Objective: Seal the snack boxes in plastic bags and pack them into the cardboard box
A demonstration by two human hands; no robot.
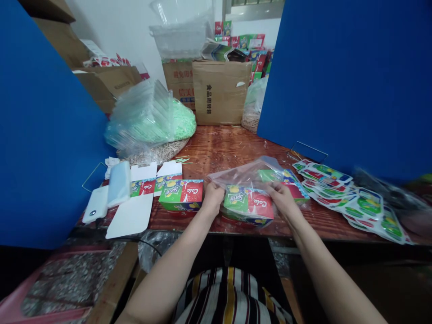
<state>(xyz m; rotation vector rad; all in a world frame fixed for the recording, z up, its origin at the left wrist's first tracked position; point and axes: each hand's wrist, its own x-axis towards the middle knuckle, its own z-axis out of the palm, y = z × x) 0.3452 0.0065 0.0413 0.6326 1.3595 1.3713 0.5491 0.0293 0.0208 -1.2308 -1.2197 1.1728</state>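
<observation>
A green and red printed carton (248,204), marked Sprite and Cola, sits near the table's front edge inside a clear plastic bag (243,172). At the carton's left, my left hand (213,199) is closed on the bag's film. My right hand (281,197) pinches the bag at the carton's upper right corner. Loose film rises in a peak above the carton. Close to my left hand stands a second printed carton (182,193). Behind my right hand lies another carton (293,184), partly hidden by the film and hand.
Unfolded cartons with white flaps (130,216) and a pale blue packet (119,182) lie at left. Flat printed sheets (347,193) are fanned out at right. Blue panels (347,81) flank the wooden table (222,144). A cardboard box (221,92) and clear plastic trays (145,112) stand behind.
</observation>
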